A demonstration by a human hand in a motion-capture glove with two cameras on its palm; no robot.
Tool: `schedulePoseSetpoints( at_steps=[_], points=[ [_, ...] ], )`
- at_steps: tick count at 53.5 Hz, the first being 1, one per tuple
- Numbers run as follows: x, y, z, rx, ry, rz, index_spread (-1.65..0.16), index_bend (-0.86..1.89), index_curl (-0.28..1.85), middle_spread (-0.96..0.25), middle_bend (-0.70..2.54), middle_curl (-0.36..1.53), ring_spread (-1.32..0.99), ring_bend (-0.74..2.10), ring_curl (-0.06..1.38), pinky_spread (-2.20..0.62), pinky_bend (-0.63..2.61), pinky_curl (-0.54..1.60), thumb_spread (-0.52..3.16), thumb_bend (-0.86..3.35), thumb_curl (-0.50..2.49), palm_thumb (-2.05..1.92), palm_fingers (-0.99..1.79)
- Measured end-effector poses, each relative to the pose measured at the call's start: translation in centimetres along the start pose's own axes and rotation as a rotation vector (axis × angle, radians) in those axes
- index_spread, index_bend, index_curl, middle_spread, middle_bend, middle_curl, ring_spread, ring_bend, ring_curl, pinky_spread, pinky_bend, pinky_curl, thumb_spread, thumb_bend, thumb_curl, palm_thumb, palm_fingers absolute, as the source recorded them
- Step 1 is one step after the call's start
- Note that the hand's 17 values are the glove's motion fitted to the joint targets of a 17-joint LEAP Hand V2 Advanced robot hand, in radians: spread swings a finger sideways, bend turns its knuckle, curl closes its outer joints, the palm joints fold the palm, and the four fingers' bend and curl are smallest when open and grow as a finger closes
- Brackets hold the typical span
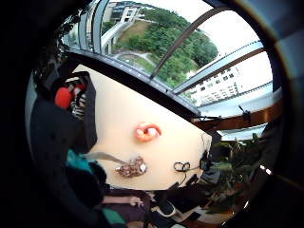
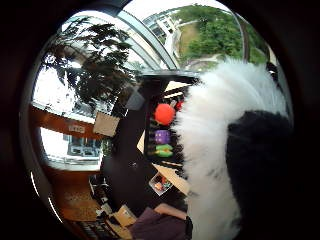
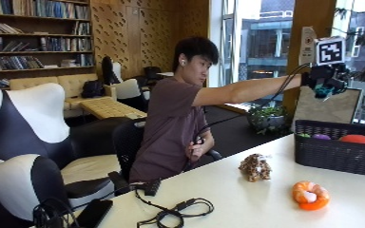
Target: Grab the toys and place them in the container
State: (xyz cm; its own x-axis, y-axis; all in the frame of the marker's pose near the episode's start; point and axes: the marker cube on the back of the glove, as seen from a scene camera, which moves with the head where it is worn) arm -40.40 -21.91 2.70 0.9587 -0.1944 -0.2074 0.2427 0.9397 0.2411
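My gloved right hand is raised high at arm's length, above the black woven basket at the table's far right. A white and black fluffy thing fills much of the thumb side palm view, close to the palm; the outside view does not show whether the hand holds it. The basket holds a red ball, a purple toy and a green toy. A brown plush and an orange ring toy lie on the white table.
Black cables and a phone lie near the table's left end. The person's bare left hand rests at their lap. A beige board stands behind the basket, and black and white chairs stand to the left.
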Motion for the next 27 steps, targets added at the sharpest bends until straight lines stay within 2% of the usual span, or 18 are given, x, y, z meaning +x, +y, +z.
schedulePoseSetpoints(
  at_steps=[4, 10, 14, 18, 20, 22, 25, 27],
  points=[
    [-4.8, 0.0, 1.9, -0.037, 0.055, 0.038, -0.3, 0.99, 0.77, -0.17, 1.35, 0.85, -0.33, 1.49, 0.65, -0.4, 1.08, 0.54, 0.45, 0.0, 1.03, 0.56, 1.04],
    [-13.7, 0.9, 3.3, -0.066, -0.089, -0.149, -0.31, 0.95, 0.82, -0.17, 1.35, 0.85, -0.33, 1.49, 0.65, -0.4, 1.08, 0.54, 0.44, -0.01, 1.05, 0.56, 1.04],
    [-17.1, 0.6, 4.6, -0.079, -0.044, -0.091, -0.31, 0.93, 0.85, -0.17, 1.35, 0.85, -0.33, 1.49, 0.65, -0.4, 1.07, 0.54, 0.44, -0.01, 1.07, 0.56, 1.04],
    [-20.0, 1.3, 5.0, -0.093, -0.151, -0.311, -0.31, 0.91, 0.89, -0.17, 1.35, 0.85, -0.33, 1.49, 0.65, -0.4, 1.07, 0.55, 0.44, -0.01, 1.08, 0.56, 1.04],
    [-20.8, 1.5, 5.3, -0.097, -0.161, -0.361, -0.31, 0.91, 0.9, -0.17, 1.35, 0.85, -0.33, 1.49, 0.65, -0.4, 1.07, 0.55, 0.43, -0.01, 1.09, 0.55, 1.04],
    [-21.6, 1.3, 5.6, -0.102, -0.145, -0.338, -0.32, 0.89, 0.92, -0.17, 1.34, 0.85, -0.33, 1.49, 0.65, -0.4, 1.07, 0.55, 0.43, -0.01, 1.1, 0.55, 1.04],
    [-21.8, 0.8, 6.3, -0.106, -0.08, -0.217, -0.32, 0.88, 0.94, -0.17, 1.34, 0.85, -0.33, 1.49, 0.65, -0.4, 1.07, 0.55, 0.43, -0.01, 1.11, 0.55, 1.04],
    [-22.0, 0.8, 6.6, -0.112, -0.069, -0.203, -0.32, 0.87, 0.96, -0.17, 1.34, 0.85, -0.33, 1.48, 0.65, -0.4, 1.07, 0.55, 0.43, -0.01, 1.11, 0.55, 1.04]
  ],
)
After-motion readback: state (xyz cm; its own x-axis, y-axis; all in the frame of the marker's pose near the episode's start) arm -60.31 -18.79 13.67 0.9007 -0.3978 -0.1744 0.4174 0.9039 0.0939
